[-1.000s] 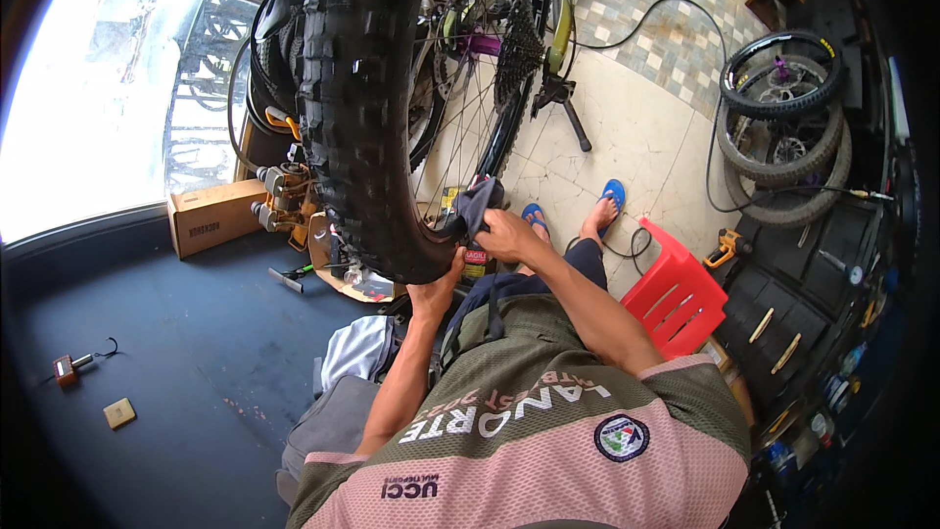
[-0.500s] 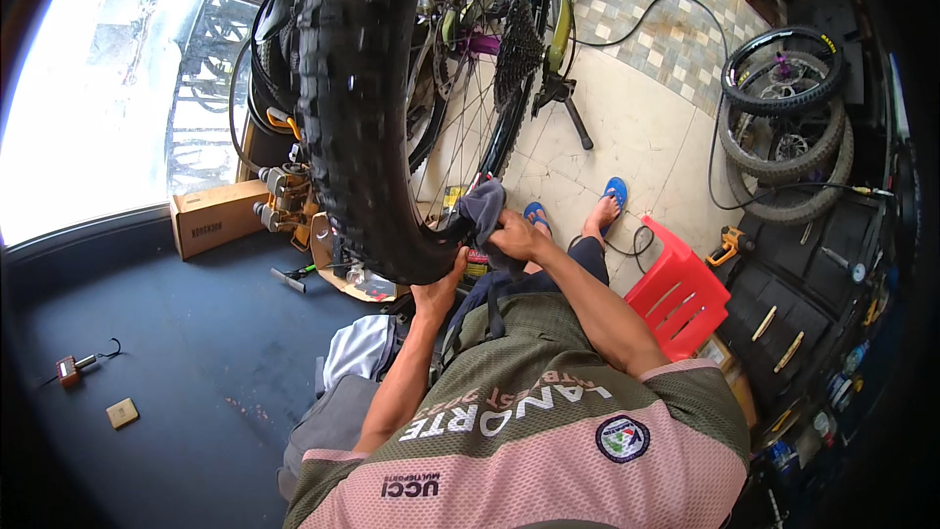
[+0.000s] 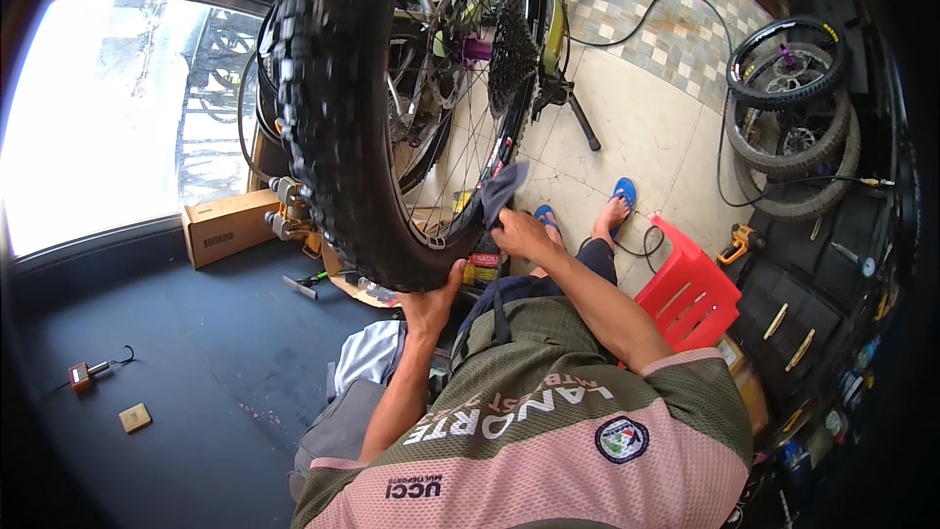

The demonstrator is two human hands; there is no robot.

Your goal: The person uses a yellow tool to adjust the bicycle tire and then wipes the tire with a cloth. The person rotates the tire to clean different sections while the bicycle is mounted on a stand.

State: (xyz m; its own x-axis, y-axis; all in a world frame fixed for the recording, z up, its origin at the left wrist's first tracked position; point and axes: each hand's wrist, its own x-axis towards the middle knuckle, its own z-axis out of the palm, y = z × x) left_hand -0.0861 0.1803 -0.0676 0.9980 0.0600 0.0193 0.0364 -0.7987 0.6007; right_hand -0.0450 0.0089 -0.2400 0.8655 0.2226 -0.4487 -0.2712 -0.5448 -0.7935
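- Nearest the camera, the person's striped jersey point(image 3: 548, 451) fills the lower edge, with both bare forearms reaching up and away from it.
- On the left, the left hand point(image 3: 431, 302) is cupped under the lowest part of the knobby bike tyre point(image 3: 333, 127), fingers curled against the tread and supporting it from below.
- Just right of that, the right hand point(image 3: 517, 233) is closed around a dark grey rag point(image 3: 501, 188), pressing it against the wheel's rim beside the spokes.
- Between the two hands, low down, stands a small dark bottle point(image 3: 482, 266) with a red label.
- To the right, a red plastic stool point(image 3: 690, 289) sits near the person's feet in blue sandals point(image 3: 623, 194).
- Left of the wheel, a cardboard box point(image 3: 230, 225) lies on the dark floor mat point(image 3: 176, 382).
- Farther off, the cassette point(image 3: 511, 54) and yellow-green bike frame point(image 3: 556, 10) rise above the wheel.
- Far right, spare wheels point(image 3: 788, 108) lean stacked against the wall.
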